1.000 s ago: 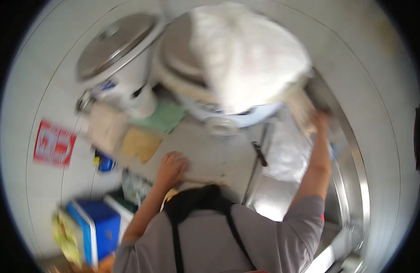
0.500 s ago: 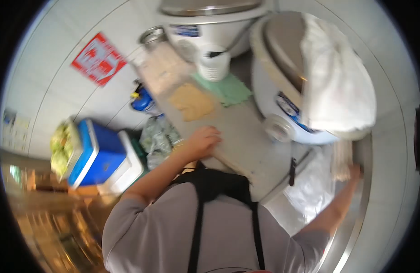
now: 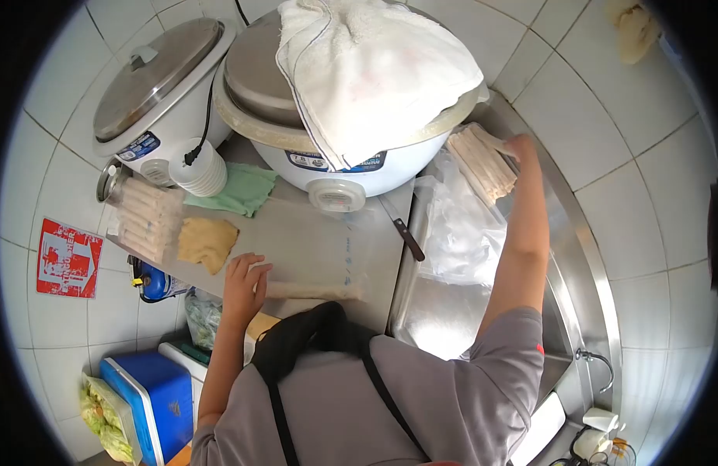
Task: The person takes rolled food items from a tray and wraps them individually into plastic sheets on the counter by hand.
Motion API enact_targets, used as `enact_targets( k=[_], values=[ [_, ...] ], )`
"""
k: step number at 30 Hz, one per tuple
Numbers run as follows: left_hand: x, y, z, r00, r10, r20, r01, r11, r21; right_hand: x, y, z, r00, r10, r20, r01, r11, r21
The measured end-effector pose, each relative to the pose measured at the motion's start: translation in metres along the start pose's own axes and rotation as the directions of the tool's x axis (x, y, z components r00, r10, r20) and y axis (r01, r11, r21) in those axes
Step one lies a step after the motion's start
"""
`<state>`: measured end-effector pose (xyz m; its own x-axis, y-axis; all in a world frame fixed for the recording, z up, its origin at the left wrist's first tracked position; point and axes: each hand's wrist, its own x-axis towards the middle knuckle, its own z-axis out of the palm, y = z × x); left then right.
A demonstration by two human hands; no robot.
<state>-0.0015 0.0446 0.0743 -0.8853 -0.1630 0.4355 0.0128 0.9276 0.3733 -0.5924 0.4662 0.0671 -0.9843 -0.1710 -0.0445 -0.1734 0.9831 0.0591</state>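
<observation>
My left hand [image 3: 245,281] rests over the counter's near edge, fingers apart and holding nothing. Just right of it lies a clear plastic bag [image 3: 312,260] with blue print, and one long pale roll [image 3: 316,292] sits along its near edge. Far to the right, my right hand [image 3: 520,146] has its fingers closed on the end of a pale roll [image 3: 491,140]. That roll lies at the top of a stack of similar pale rolls [image 3: 482,169], on clear plastic sheeting [image 3: 464,233] over a metal tray [image 3: 440,311].
A knife [image 3: 408,238] lies at the counter's right edge. Two rice cookers [image 3: 336,175] [image 3: 153,85] stand behind, one draped with a white towel [image 3: 374,85]. On the left are stacked white cups [image 3: 198,171], green cloth [image 3: 238,189], yellow cloth [image 3: 207,242] and bagged pale rolls [image 3: 148,217].
The view has turned rightward and is sharper. My right hand is still at the pale rolls and now grips one's end. My left hand stays by the counter's edge, its fingers now spread.
</observation>
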Motion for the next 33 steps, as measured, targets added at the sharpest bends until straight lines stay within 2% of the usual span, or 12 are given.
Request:
enact_targets(
  k=[2, 4, 8, 10, 12, 16, 18, 21, 22, 25, 28, 33],
  values=[
    [0.005, 0.001, 0.0, 0.999, 0.037, -0.01, -0.037, 0.999, -0.022, 0.001, -0.014, -0.031, 0.989, 0.146, 0.019, -0.143, 0.921, 0.363],
    [0.009, 0.007, -0.001, 0.997, 0.067, -0.031, -0.069, 0.997, -0.047, -0.012, -0.035, -0.073, 0.987, 0.157, -0.036, -0.134, 0.925, 0.356],
    [0.01, 0.016, 0.001, 0.998, 0.062, 0.02, -0.056, 0.968, -0.245, -0.066, -0.076, -0.166, 0.999, -0.04, -0.012, 0.039, 0.994, -0.102],
    [0.011, 0.023, 0.007, 0.993, 0.052, 0.102, -0.009, 0.922, -0.387, -0.116, -0.087, -0.196, 0.985, -0.164, -0.045, 0.156, 0.979, -0.132],
    [0.017, 0.033, 0.008, 0.964, 0.04, 0.263, 0.127, 0.801, -0.586, -0.217, -0.125, -0.246, 0.994, -0.095, 0.045, 0.09, 0.991, 0.1],
    [0.042, 0.047, 0.024, 0.883, 0.086, 0.462, 0.414, 0.324, -0.851, -0.317, -0.15, -0.259, 0.944, -0.331, 0.005, 0.284, 0.818, 0.501],
    [0.062, 0.048, 0.039, 0.876, 0.156, 0.457, 0.398, 0.304, -0.866, -0.353, -0.173, -0.242, 0.9, -0.435, -0.028, 0.362, 0.712, 0.601],
    [0.078, 0.028, 0.043, 0.62, 0.463, 0.634, 0.749, -0.107, -0.654, -0.377, -0.202, -0.198, 0.779, -0.616, -0.117, 0.425, 0.382, 0.821],
    [0.077, 0.021, 0.038, 0.524, 0.584, 0.62, 0.817, -0.139, -0.559, -0.384, -0.211, -0.181, 0.796, -0.596, -0.102, 0.366, 0.341, 0.866],
    [0.077, -0.006, 0.003, 0.412, 0.562, 0.717, 0.738, 0.256, -0.625, -0.392, -0.224, -0.12, 0.852, -0.523, -0.031, 0.22, 0.304, 0.927],
    [0.065, -0.043, 0.006, 0.515, 0.23, 0.826, 0.62, 0.565, -0.544, -0.397, -0.242, -0.038, 0.848, -0.514, -0.127, 0.231, 0.143, 0.962],
    [0.023, -0.062, 0.03, 0.811, 0.148, 0.566, 0.214, 0.825, -0.523, -0.417, -0.27, 0.02, 0.816, -0.564, -0.126, 0.305, 0.235, 0.923]
  ],
)
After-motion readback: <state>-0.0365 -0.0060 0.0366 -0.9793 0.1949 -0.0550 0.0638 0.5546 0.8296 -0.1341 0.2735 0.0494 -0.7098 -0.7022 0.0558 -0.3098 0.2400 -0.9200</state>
